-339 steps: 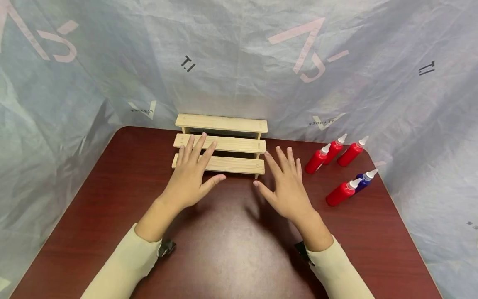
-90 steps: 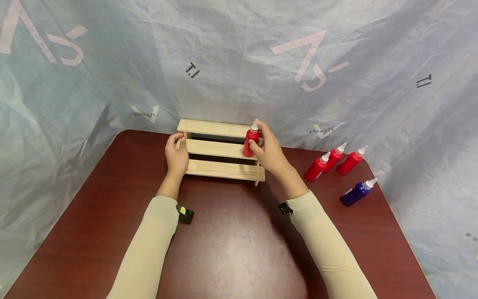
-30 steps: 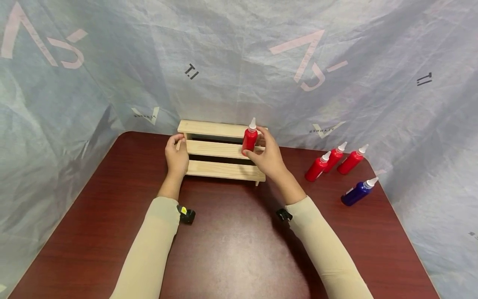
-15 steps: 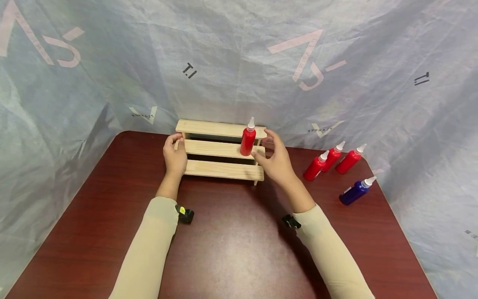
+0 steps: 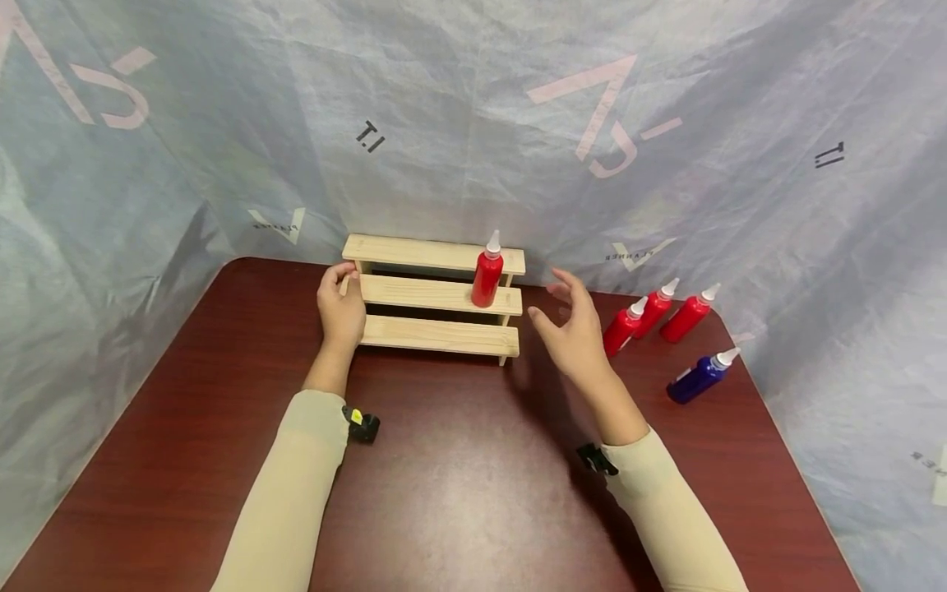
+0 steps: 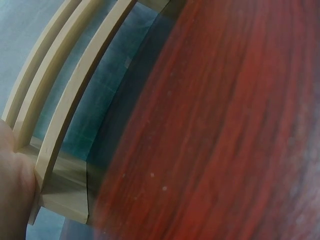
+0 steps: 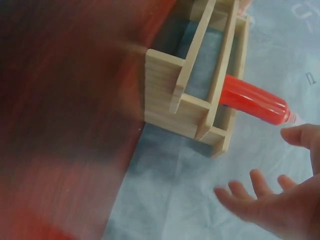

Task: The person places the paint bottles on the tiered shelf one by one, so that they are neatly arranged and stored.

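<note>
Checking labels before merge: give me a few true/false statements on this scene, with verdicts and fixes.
1. A red bottle stands on the middle shelf of the rack. True.
2. The right hand grips that bottle. False: it holds nothing and is apart from it.
3. The left hand touches the rack. True.
4. The blue bottle is on the top shelf. False: it is on the table.
5. Three other red bottles are off the rack. True.

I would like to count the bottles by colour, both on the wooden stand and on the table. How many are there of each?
Red bottles: 4 (1 on the wooden stand, 3 on the table)
Blue bottle: 1 (on the table)
Total: 5
</note>
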